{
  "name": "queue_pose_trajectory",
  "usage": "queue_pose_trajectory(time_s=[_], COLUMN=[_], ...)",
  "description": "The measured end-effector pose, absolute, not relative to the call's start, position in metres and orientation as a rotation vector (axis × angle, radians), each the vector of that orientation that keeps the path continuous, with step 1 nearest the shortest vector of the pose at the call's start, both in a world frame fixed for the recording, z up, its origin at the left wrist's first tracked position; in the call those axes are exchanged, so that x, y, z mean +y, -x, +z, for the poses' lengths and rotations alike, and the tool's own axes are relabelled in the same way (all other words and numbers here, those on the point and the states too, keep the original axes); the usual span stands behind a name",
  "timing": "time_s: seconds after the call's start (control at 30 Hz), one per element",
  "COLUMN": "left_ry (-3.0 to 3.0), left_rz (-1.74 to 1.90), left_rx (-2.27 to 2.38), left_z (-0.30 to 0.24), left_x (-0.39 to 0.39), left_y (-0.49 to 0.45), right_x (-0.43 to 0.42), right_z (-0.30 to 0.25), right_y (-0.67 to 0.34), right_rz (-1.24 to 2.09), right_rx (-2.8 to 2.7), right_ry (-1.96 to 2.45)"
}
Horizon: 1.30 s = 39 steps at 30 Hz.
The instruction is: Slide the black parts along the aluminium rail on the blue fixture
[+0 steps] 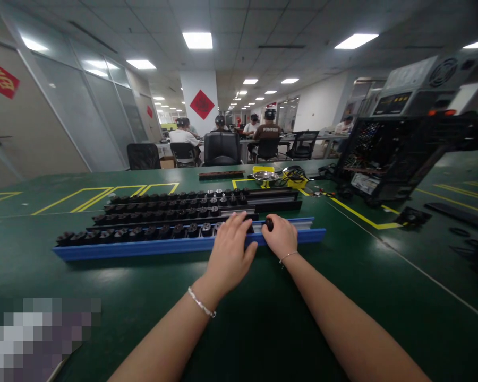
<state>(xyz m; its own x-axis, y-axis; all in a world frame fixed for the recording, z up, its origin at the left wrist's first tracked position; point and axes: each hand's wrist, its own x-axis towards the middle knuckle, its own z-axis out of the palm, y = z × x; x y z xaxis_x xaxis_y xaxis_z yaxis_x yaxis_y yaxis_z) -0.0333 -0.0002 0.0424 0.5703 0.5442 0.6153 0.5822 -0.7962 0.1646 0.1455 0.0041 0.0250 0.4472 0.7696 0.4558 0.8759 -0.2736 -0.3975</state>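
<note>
A long blue channel rail [135, 249] lies across the green table, with a row of round black parts [165, 232] standing along its left and middle stretch. My left hand [231, 249] rests over the row near its right end. Its fingers are stretched and a little apart, and they hide the parts beneath. Just to the right, my right hand [282, 236] pinches a small round black part [269, 224] above the bare stretch of the rail. Whether that part touches the rail I cannot tell.
Behind the blue rail lie several black rails [281, 205] with similar parts. A metal bowl [266, 175], a yellow tray [295, 179] with cables and an opened computer case [376, 154] stand farther back. Several people sit at desks beyond the office chairs [222, 148].
</note>
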Motion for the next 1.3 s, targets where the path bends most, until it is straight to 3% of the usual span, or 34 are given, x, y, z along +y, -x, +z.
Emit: queue_pose_trajectory(time_s=[0.27, 1.3], left_ry=[2.745, 2.814], left_rz=[-0.696, -0.788], left_rx=[-1.017, -1.092], left_z=[-0.003, 0.002], left_x=[0.008, 0.003], left_y=[0.022, 0.024], right_x=[0.003, 0.0], right_z=[0.021, 0.022], right_y=[-0.145, -0.156], right_rz=[-0.266, -0.245], right_rx=[-1.37, -1.323], right_ry=[2.09, 2.132])
